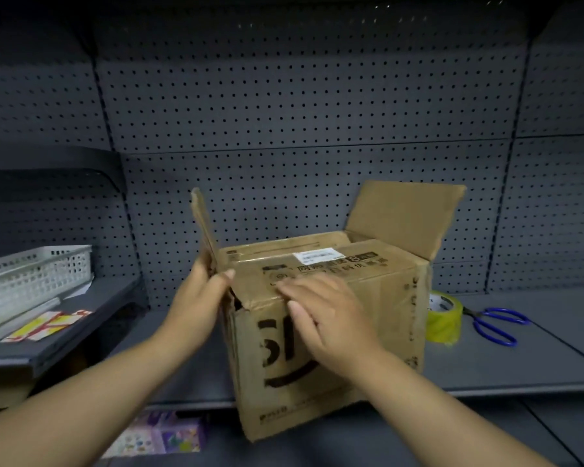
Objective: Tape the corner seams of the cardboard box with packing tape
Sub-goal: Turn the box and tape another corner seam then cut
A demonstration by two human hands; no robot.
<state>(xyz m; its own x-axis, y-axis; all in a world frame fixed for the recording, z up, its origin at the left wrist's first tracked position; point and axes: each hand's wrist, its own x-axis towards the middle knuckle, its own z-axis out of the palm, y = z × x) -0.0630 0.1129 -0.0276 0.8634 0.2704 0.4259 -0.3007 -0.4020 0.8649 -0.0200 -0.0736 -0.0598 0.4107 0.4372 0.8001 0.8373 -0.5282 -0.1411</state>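
Observation:
A brown cardboard box with black print stands on the grey shelf, its front corner over the shelf edge. Two top flaps are folded down. The left flap and the right flap stand up. My left hand grips the base of the left flap at the box's top left corner, thumb on the folded top. My right hand lies flat on the near folded flap, its fingers spread over the front top edge. A roll of yellowish packing tape sits just right of the box.
Blue-handled scissors lie right of the tape. A white perforated basket and a red and yellow card rest on a lower shelf at left. Pegboard backs the shelf. Colourful packets lie below.

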